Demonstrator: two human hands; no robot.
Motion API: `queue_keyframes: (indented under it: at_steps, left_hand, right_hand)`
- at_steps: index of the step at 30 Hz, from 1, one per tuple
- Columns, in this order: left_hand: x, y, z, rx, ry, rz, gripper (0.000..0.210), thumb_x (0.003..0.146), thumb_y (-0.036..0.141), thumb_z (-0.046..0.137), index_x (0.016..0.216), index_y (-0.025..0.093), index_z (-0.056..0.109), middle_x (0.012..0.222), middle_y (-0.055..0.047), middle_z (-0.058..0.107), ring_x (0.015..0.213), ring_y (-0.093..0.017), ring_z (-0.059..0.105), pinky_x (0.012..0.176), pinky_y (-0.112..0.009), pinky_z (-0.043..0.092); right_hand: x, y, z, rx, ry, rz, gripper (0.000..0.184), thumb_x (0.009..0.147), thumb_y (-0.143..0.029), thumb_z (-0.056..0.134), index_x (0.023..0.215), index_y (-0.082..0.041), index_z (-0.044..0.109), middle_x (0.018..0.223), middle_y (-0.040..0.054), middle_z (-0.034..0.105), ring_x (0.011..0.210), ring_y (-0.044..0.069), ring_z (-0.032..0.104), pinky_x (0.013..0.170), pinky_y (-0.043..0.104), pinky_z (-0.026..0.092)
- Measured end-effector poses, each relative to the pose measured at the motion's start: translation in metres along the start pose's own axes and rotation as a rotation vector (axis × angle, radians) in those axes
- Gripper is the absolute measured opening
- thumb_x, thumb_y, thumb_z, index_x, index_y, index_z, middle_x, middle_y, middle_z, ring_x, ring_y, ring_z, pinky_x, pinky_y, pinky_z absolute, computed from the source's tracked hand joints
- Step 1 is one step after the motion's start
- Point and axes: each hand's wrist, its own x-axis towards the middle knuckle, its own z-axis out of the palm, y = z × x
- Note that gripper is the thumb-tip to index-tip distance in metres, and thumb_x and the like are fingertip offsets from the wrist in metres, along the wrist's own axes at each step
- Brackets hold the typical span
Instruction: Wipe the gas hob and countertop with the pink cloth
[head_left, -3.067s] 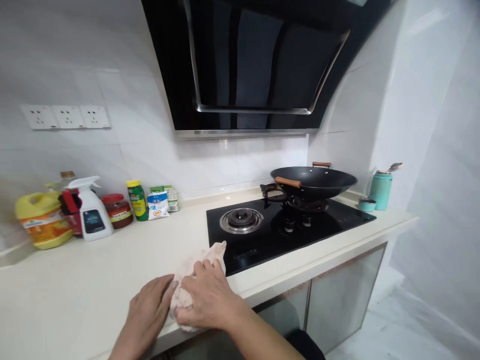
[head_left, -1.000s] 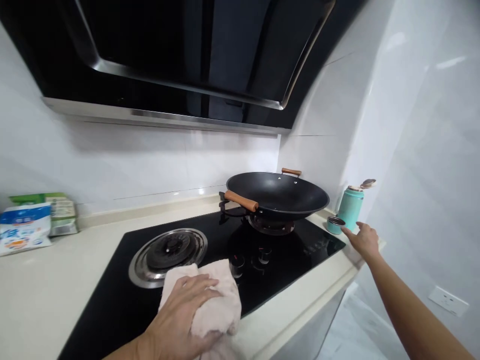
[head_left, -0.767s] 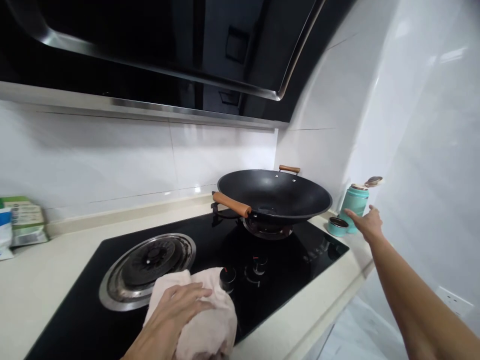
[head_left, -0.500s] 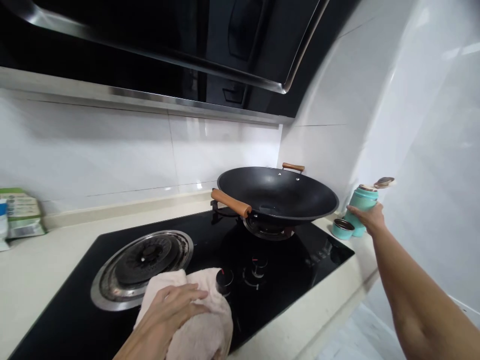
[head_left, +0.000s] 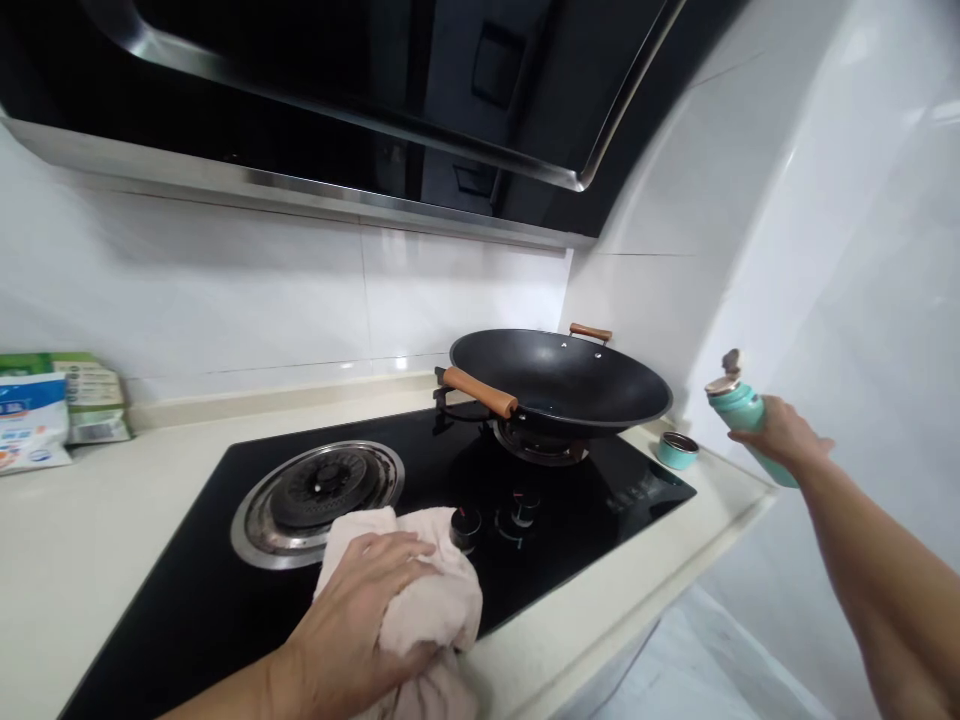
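Note:
My right hand [head_left: 787, 435] is wrapped round a teal thermos bottle [head_left: 742, 410], raised off the counter and tilted with its top toward the wok. The flip lid stands open at the mouth; whatever is inside cannot be seen. Below and to its left, a small teal cup [head_left: 678, 456] sits on the counter. At the front of the black gas stove [head_left: 570, 540], my left hand [head_left: 367, 600] holds a bunched pale pink cloth [head_left: 442, 605], fingers over the top and thumb at its side. The cloth lies close to a control knob [head_left: 466, 527].
A big black wok [head_left: 555, 375] with wooden handles rests on the right burner. The left burner [head_left: 319, 490] is bare. Food packets [head_left: 34, 425] stand on the left counter [head_left: 112, 520]. A dark range hood [head_left: 337, 110] hangs above; a white wall bounds the right side.
My right hand has lifted the thermos from beside the cup and tipped it leftward. My left hand keeps to the cloth, its thumb now showing at the side. The view has shifted slightly.

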Motion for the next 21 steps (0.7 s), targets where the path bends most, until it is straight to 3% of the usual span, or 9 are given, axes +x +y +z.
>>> queue_keyframes:
  at_steps: [4, 10, 21]
  left_hand:
    - [0.001, 0.002, -0.003, -0.001, -0.009, 0.015, 0.046, 0.078, 0.050, 0.073, 0.118, 0.029, 0.067, 0.126, -0.004, 0.069, 0.119, -0.032, 0.059, 0.106, -0.047, 0.041]
    - [0.001, 0.000, -0.004, -0.014, -0.011, 0.044, 0.047, 0.078, 0.052, 0.073, 0.118, 0.030, 0.067, 0.125, -0.002, 0.069, 0.118, -0.032, 0.060, 0.104, -0.044, 0.042]
    - [0.002, 0.001, -0.004, -0.016, -0.033, 0.027, 0.047, 0.079, 0.051, 0.072, 0.121, 0.029, 0.065, 0.127, -0.003, 0.068, 0.120, -0.031, 0.058, 0.105, -0.045, 0.038]
  right_hand:
    - [-0.019, -0.003, -0.015, -0.124, -0.086, -0.099, 0.033, 0.083, -0.033, 0.058, 0.115, -0.031, 0.047, 0.120, 0.0125, 0.059, 0.111, 0.035, 0.054, 0.087, 0.058, 0.037]
    - [-0.032, -0.016, -0.018, -0.231, -0.109, -0.156, 0.029, 0.085, -0.011, 0.048, 0.107, -0.029, 0.053, 0.114, 0.0112, 0.060, 0.110, 0.033, 0.052, 0.091, 0.062, 0.033]
    - [-0.029, -0.019, -0.020, -0.319, -0.080, -0.190, 0.037, 0.082, -0.006, 0.042, 0.109, -0.028, 0.057, 0.112, 0.0128, 0.059, 0.110, 0.033, 0.050, 0.094, 0.065, 0.030]
